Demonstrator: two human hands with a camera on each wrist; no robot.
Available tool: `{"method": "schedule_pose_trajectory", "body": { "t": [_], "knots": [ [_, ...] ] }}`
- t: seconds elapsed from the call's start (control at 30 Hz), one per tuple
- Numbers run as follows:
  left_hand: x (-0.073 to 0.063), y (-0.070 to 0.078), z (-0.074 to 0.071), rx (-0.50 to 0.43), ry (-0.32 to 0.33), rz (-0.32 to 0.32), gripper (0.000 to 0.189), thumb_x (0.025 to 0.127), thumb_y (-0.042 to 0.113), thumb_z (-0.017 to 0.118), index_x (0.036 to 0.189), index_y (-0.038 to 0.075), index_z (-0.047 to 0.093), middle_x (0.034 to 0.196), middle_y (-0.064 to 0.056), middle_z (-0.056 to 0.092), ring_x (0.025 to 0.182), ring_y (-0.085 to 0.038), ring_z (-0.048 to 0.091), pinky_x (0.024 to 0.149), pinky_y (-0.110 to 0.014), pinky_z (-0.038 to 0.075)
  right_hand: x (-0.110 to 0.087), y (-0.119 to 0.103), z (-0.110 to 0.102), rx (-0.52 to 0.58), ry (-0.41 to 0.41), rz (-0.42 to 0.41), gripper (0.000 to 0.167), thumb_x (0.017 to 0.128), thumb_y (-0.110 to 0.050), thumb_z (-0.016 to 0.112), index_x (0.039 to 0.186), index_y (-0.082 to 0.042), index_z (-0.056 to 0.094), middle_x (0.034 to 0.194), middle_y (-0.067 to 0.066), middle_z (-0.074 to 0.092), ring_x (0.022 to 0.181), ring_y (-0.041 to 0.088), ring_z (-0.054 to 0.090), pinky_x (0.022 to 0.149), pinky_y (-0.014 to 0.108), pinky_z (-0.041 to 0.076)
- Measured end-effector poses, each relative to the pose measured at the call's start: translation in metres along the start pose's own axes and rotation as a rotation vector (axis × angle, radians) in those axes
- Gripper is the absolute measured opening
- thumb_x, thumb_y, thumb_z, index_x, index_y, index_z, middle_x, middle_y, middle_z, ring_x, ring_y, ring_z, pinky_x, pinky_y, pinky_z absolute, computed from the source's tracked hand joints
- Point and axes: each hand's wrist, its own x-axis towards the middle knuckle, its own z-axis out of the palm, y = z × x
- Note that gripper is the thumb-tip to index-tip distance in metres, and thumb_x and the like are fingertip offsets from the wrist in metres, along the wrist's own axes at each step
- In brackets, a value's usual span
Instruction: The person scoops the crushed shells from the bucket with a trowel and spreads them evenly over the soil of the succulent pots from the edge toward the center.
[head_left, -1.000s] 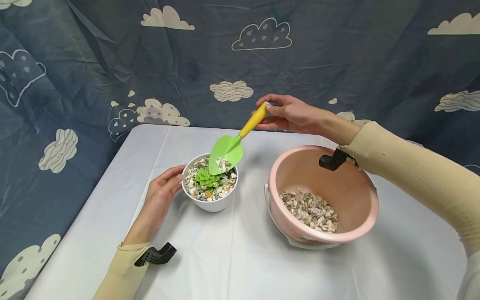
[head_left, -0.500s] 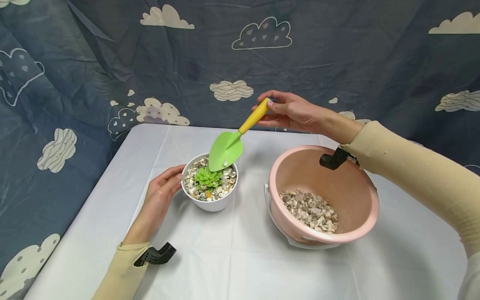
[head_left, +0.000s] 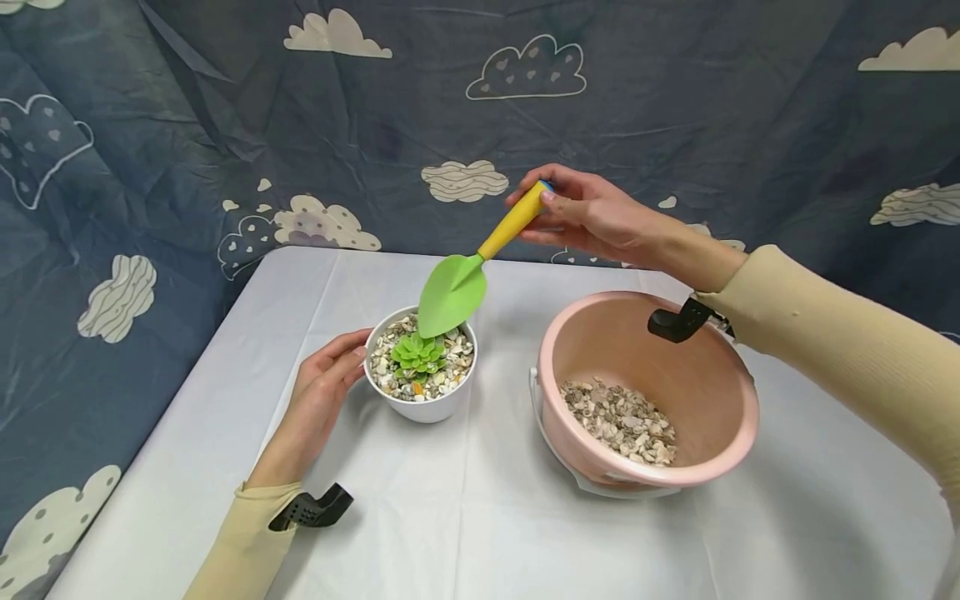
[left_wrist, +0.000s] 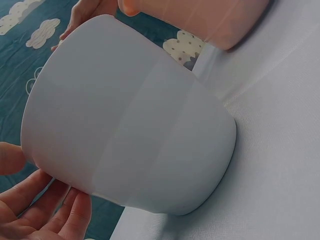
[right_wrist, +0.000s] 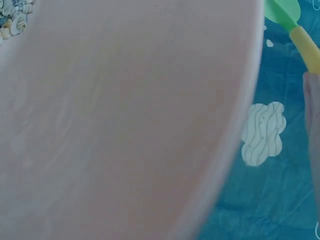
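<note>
In the head view, my right hand (head_left: 596, 212) pinches the yellow handle of a garden trowel (head_left: 452, 293) near its end. Its green blade tilts down over the far side of a white flower pot (head_left: 427, 410), the tip overlapping a green succulent (head_left: 417, 357). Pale pebbles and shell bits (head_left: 450, 379) surround the plant inside the pot. My left hand (head_left: 318, 392) rests against the pot's left side, fingers relaxed at the rim. The left wrist view shows those fingers (left_wrist: 75, 212) touching the smooth pot wall (left_wrist: 135, 120). No pebbles show on the blade.
A pink bucket (head_left: 551, 417) with a white handle stands right of the pot, below my right forearm. Shell and pebble mix (head_left: 618, 421) lies in its bottom. The white tablecloth (head_left: 420, 517) ends at a dark cloud-print backdrop (head_left: 637, 125).
My right hand has lifted up and slightly right, tipping the trowel more steeply. The pebbles on its blade have slid off into the pot. My left hand has stayed in place.
</note>
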Motion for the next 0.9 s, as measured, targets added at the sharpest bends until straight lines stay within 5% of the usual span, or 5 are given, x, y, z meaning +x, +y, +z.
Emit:
{"method": "schedule_pose_trajectory", "body": {
  "t": [0.27,0.6,0.9],
  "knots": [
    [0.000,0.001,0.001,0.002,-0.004,0.002,0.041,0.101,0.010,0.050,0.138,-0.008,0.047,0.137,-0.014,0.050,0.119,-0.018,0.053,0.101,-0.029,0.043,-0.013,-0.013,-0.005,0.006,0.177,0.081,0.042,0.098,-0.018,0.058,0.133,-0.001,0.044,0.129,0.019,0.057,0.105,0.030,0.066,0.094,0.041,0.049],
    [0.001,0.001,0.002,0.004,0.007,0.006,0.040,0.101,0.009,0.049,0.137,-0.009,0.047,0.135,-0.013,0.051,0.117,-0.017,0.053,0.099,-0.028,0.045,-0.044,-0.039,-0.008,-0.025,0.229,0.094,0.054,0.093,-0.018,0.066,0.138,-0.001,0.040,0.121,0.019,0.062,0.099,0.032,0.068,0.086,0.038,0.054],
    [-0.001,0.001,0.002,0.004,0.004,-0.006,0.041,0.102,0.010,0.049,0.138,-0.008,0.047,0.137,-0.014,0.050,0.119,-0.018,0.052,0.100,-0.028,0.044,-0.078,-0.055,-0.013,-0.043,0.267,0.023,0.052,0.094,-0.015,0.065,0.138,-0.002,0.040,0.121,0.018,0.063,0.102,0.032,0.068,0.083,0.038,0.055]
  ]
}}
